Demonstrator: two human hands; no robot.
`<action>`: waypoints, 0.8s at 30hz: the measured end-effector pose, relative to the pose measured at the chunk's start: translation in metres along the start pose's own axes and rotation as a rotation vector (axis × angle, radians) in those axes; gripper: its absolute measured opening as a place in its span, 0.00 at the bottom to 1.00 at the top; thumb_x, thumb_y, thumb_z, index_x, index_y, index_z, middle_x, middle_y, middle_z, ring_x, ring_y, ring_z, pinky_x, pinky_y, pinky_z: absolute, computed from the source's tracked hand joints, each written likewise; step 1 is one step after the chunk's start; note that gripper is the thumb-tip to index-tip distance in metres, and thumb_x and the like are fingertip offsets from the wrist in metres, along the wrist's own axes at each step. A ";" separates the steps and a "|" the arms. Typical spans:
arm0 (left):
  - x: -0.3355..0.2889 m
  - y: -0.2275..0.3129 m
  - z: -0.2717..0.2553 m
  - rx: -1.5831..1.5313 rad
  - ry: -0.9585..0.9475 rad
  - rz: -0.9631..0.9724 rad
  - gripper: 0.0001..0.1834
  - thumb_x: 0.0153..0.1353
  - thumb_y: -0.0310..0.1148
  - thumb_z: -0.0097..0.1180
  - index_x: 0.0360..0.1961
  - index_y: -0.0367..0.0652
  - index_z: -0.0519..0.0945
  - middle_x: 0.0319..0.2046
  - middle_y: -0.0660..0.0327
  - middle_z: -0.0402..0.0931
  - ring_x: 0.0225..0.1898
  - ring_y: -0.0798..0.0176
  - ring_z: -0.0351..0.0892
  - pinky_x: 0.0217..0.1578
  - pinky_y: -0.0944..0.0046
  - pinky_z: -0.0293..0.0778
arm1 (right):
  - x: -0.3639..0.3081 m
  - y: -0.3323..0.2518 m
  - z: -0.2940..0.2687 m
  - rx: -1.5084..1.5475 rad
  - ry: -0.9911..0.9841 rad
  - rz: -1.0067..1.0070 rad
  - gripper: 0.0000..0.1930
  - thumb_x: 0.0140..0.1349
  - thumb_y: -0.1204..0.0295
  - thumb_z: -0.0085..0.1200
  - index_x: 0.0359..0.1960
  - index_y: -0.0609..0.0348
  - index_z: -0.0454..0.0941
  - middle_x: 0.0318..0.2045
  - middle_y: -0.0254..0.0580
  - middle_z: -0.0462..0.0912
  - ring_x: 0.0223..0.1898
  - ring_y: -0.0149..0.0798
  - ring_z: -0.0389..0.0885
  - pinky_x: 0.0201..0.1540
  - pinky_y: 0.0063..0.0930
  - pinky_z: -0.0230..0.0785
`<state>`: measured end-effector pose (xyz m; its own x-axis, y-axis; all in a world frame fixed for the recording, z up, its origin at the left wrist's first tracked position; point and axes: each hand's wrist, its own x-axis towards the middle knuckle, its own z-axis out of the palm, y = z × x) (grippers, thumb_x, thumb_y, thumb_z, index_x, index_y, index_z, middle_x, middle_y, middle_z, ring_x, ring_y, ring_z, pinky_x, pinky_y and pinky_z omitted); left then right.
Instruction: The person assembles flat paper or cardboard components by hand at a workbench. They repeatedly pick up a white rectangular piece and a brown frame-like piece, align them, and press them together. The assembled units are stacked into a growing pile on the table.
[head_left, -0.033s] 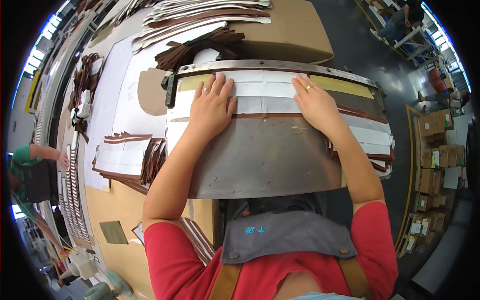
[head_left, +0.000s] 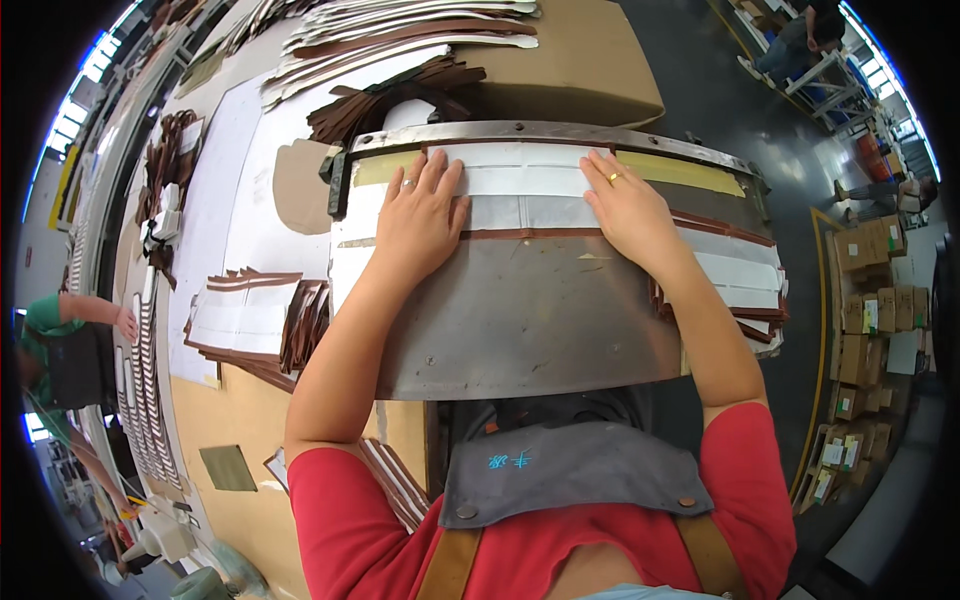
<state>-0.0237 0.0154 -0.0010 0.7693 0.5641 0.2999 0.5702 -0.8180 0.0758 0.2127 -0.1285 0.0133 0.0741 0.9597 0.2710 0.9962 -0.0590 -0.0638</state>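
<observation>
A white panel with brown edging [head_left: 525,180] lies on the grey metal plate [head_left: 530,320], its far edge along a metal bar [head_left: 520,128]. Flat on the panel's left end rests my left hand [head_left: 420,215], fingers stretched out and pointing away from me. My right hand [head_left: 635,210] presses flat near the right end, also with extended fingers. Neither hand grasps anything. Yellow tape [head_left: 690,172] runs beside the panel under the bar. To the right, below my right wrist, sits a stack of similar white, brown-edged pieces [head_left: 735,265].
Another stack of brown-edged pieces [head_left: 245,310] lies left of the plate. Beyond the bar are brown strips [head_left: 400,95], long white and brown strips [head_left: 410,40] and a cardboard box [head_left: 570,60]. A co-worker's hand [head_left: 127,322] is at far left. Cartons [head_left: 865,310] stand at right.
</observation>
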 end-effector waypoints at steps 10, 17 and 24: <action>-0.001 0.006 -0.005 -0.034 0.006 0.017 0.22 0.62 0.35 0.47 0.57 0.40 0.67 0.56 0.51 0.66 0.60 0.48 0.62 0.56 0.53 0.64 | -0.001 -0.005 -0.006 0.026 0.008 0.015 0.19 0.63 0.69 0.48 0.54 0.63 0.70 0.51 0.43 0.73 0.52 0.45 0.71 0.54 0.35 0.65; -0.003 0.008 -0.008 -0.030 0.035 0.023 0.22 0.62 0.34 0.47 0.56 0.40 0.68 0.54 0.50 0.68 0.59 0.48 0.63 0.55 0.53 0.65 | -0.002 -0.005 -0.003 -0.046 -0.008 0.002 0.20 0.64 0.68 0.46 0.56 0.63 0.68 0.52 0.42 0.73 0.53 0.43 0.69 0.54 0.36 0.65; -0.001 0.010 -0.020 -0.144 -0.066 -0.034 0.17 0.61 0.34 0.49 0.49 0.39 0.71 0.48 0.50 0.70 0.52 0.47 0.67 0.51 0.53 0.66 | 0.006 -0.009 -0.029 0.052 -0.187 0.004 0.18 0.63 0.67 0.49 0.53 0.60 0.71 0.50 0.42 0.74 0.50 0.44 0.72 0.53 0.37 0.65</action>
<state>-0.0244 0.0047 0.0181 0.7705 0.5938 0.2317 0.5524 -0.8035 0.2221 0.2052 -0.1302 0.0435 0.0637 0.9941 0.0878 0.9919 -0.0533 -0.1157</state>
